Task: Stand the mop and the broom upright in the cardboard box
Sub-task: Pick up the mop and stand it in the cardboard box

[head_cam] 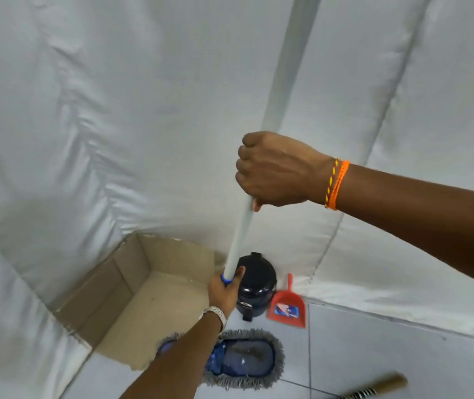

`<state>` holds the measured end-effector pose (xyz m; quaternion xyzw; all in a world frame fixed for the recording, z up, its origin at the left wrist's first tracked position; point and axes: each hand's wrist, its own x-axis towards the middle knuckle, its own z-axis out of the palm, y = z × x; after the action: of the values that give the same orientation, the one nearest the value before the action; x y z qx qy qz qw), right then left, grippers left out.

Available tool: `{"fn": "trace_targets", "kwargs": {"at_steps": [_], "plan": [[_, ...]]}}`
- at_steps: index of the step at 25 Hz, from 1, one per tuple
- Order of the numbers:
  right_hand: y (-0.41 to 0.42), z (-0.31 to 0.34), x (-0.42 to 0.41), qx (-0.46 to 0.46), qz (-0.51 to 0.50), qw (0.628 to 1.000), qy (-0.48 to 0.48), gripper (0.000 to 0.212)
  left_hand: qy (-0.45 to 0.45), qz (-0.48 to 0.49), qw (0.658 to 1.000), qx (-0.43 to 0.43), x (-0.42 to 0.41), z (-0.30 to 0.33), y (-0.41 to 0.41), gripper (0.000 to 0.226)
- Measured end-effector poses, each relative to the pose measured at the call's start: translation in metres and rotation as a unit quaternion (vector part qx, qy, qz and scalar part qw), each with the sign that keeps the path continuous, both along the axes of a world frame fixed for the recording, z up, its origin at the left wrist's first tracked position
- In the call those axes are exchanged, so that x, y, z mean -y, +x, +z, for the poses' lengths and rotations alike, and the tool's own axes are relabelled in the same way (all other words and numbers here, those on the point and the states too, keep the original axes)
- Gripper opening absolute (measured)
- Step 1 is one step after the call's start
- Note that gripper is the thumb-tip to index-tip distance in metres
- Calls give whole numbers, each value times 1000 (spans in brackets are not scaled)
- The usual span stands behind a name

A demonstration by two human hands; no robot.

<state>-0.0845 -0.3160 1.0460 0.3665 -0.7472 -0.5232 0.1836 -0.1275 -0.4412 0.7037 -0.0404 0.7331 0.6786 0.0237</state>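
I hold the mop upright by its long pale grey handle (282, 82). My right hand (276, 171) is clenched around the handle at mid height. My left hand (225, 292) grips it lower down, at a blue collar. The flat mop head (247, 361), blue with a grey fringe, hangs below my left forearm, over the tiled floor just beside the near right corner of the open cardboard box (132, 292). The box looks empty. A wooden handle with a striped part (374, 388), possibly the broom, lies at the bottom right.
White padded fabric (86, 110) covers the walls behind and left of the box. A small black lidded bin (254, 286) stands right of the box, with a red dustpan (287, 308) leaning next to it. The floor is white tile (388, 355).
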Motion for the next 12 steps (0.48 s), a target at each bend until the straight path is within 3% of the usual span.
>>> {"fn": "trace_targets", "kwargs": {"at_steps": [4,7,12], "plan": [[-44,-6,62,24,-71,997,-8,32,22,-53,998,18,55,4,-67,23],[-95,-25,95,0,-64,998,-4,26,46,-52,997,44,84,-7,-118,19],[-189,-62,142,-9,-113,993,37,37,67,-81,988,110,128,-56,-230,37]]}}
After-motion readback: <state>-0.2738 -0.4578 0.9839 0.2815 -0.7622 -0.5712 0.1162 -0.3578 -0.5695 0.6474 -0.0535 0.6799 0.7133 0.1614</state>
